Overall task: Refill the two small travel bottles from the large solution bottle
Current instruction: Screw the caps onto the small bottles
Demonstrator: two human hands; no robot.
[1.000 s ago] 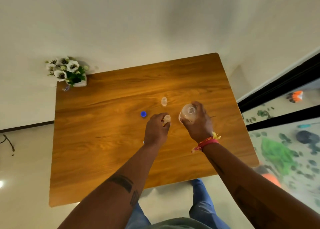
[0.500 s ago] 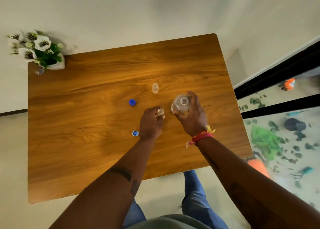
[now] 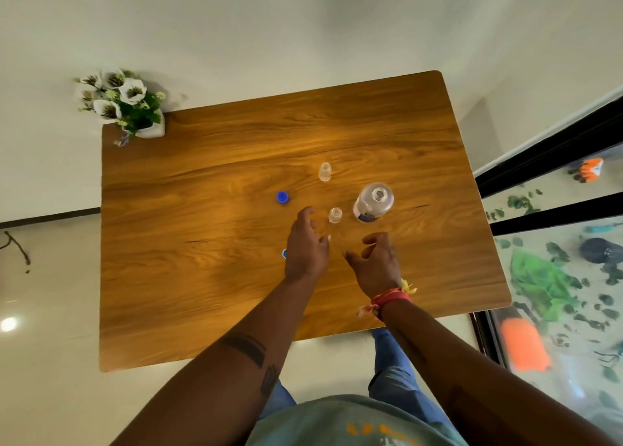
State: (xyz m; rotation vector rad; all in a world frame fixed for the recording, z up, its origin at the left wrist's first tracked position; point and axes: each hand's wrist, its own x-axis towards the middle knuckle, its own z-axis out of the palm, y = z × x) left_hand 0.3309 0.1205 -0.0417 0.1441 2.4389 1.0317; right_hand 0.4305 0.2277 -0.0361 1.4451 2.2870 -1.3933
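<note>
Now two small bottles [image 3: 325, 171] [image 3: 335, 215], one large bottle [image 3: 373, 202]

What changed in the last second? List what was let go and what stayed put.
The left hand let go of the near small bottle, and the right hand released the large bottle; both hands drew back toward the person, open. Both bottles stand uncapped on the table. The far small bottle and blue cap kept their places.

Wooden desk [image 3: 209, 277] with large bottle [image 3: 373, 202], two small bottles [image 3: 335, 215] [image 3: 325, 171], two blue caps [image 3: 282, 197] [image 3: 285, 253], flower pot [image 3: 150, 129].
</note>
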